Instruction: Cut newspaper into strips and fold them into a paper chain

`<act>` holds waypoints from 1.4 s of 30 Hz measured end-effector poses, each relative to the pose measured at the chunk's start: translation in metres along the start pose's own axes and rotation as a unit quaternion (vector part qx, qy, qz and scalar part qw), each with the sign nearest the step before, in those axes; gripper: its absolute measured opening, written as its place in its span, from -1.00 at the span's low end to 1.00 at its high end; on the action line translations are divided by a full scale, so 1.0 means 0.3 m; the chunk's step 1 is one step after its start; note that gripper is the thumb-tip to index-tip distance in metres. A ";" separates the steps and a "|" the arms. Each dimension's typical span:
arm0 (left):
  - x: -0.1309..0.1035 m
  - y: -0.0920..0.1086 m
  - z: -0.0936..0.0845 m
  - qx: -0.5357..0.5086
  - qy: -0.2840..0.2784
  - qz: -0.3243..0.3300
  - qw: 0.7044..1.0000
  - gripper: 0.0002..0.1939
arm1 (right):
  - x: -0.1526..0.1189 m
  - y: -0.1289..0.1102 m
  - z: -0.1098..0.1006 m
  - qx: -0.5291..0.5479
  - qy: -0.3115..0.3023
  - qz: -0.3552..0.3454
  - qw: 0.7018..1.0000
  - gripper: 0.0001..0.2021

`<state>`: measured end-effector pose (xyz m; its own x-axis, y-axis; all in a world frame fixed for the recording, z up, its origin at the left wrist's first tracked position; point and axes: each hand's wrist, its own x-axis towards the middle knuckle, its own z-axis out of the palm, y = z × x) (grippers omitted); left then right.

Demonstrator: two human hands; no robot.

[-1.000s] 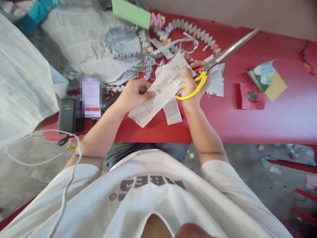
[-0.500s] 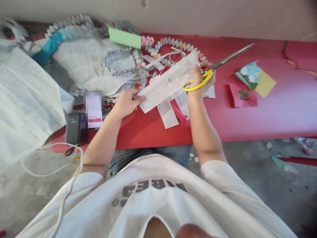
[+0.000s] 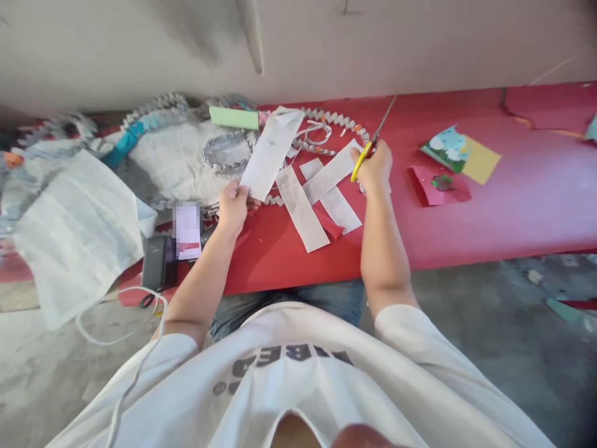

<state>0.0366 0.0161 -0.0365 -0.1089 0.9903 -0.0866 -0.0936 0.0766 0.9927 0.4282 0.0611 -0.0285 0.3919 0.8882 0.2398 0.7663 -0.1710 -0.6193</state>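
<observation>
My left hand pinches the lower end of a long newspaper strip, which slants up and away over the red surface. In my right hand is a pair of scissors with yellow handles, the blades pointing away from me. A second newspaper strip reaches up to my right fingertips; whether they grip it I cannot tell. Beneath and beside it lie more cut strips and a folded red paper piece.
Folded-paper chains and newspaper sheets cover the back left. A phone and black power bank with a white cable sit at the left front. Colored cards lie right. A wall rises behind.
Both hands held one strip between them; now they are farther apart. The left hand's strip has swung to point away from me, and the scissors have turned more upright.
</observation>
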 end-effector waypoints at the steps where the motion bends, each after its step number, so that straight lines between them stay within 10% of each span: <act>1: 0.005 0.011 0.004 -0.017 0.007 -0.002 1.000 -0.82 | 0.005 0.004 -0.018 -0.002 0.017 0.027 0.999 -0.50; 9: 0.137 0.133 0.112 -0.095 0.027 -0.014 0.995 -0.75 | 0.051 0.139 -0.076 -0.024 0.039 0.120 0.992 -0.61; 20: 0.186 0.082 0.351 -0.075 0.037 -0.085 0.993 -0.44 | 0.066 0.217 -0.092 -0.009 0.067 0.145 0.987 -0.54; 26: 0.023 0.078 0.271 0.215 0.016 0.229 0.949 -0.47 | 0.042 0.080 -0.009 0.092 0.033 0.071 0.993 -0.50; 31: -0.124 0.047 0.199 0.526 -0.151 0.133 0.826 -0.61 | -0.038 -0.076 0.030 0.130 -0.030 0.044 0.990 -0.51; 35: -0.133 0.013 0.183 0.477 -0.167 0.091 0.858 -0.50 | -0.133 -0.177 0.093 0.263 -0.243 0.053 0.932 -0.41; 42: -0.098 -0.049 0.156 0.317 -0.134 0.066 0.937 -0.61 | -0.238 -0.250 0.198 0.207 -0.261 0.001 0.943 -0.41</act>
<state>0.0874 -0.0088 -0.0446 0.1826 0.9830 -0.0190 0.5189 -0.0799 0.8511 0.3123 0.0359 -0.0437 0.0066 0.9954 -0.0959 0.4595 -0.0882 -0.8838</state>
